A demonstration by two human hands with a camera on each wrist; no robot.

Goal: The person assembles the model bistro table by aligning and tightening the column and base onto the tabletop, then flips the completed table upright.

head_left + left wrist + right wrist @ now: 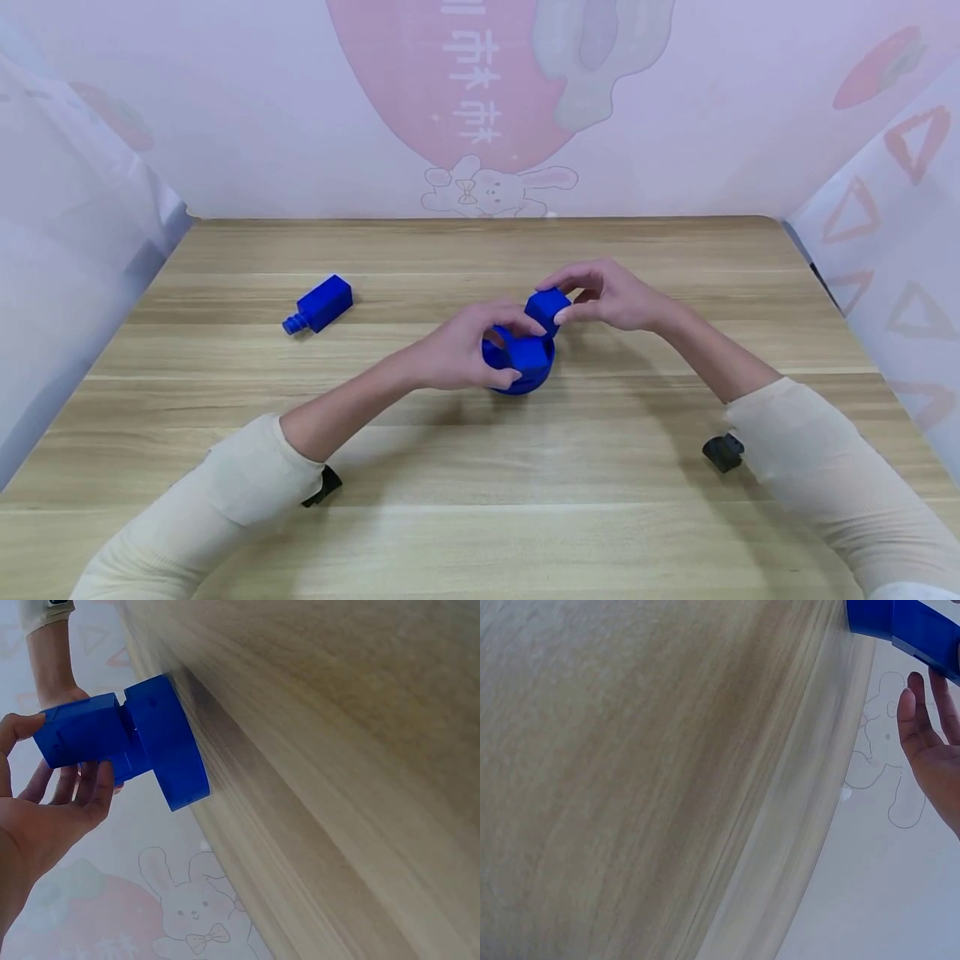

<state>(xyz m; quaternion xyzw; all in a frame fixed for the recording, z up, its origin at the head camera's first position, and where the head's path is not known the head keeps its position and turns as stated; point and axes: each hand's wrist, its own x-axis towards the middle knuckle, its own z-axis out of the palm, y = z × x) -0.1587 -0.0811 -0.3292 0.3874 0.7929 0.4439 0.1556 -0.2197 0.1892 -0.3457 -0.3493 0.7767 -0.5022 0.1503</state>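
Observation:
A round blue base [522, 387] stands on the wooden table, its rim partly hidden behind my left hand [459, 348]. That hand holds a blue square block [529, 357] between thumb and fingers, over the base. In the left wrist view the block [81, 733] rises from the wide round base [171, 746]. My right hand [613, 298] pinches a second blue block [547, 305] at the base's far right edge. Only part of the blue pieces shows in the right wrist view, above my right hand [939, 761].
On the table [480, 533] at the left lies a loose blue block [326, 303] with a threaded end. A printed wall panel [262, 125] stands along the table's back edge. Dark wrist cameras [723, 452] hang under both sleeves.

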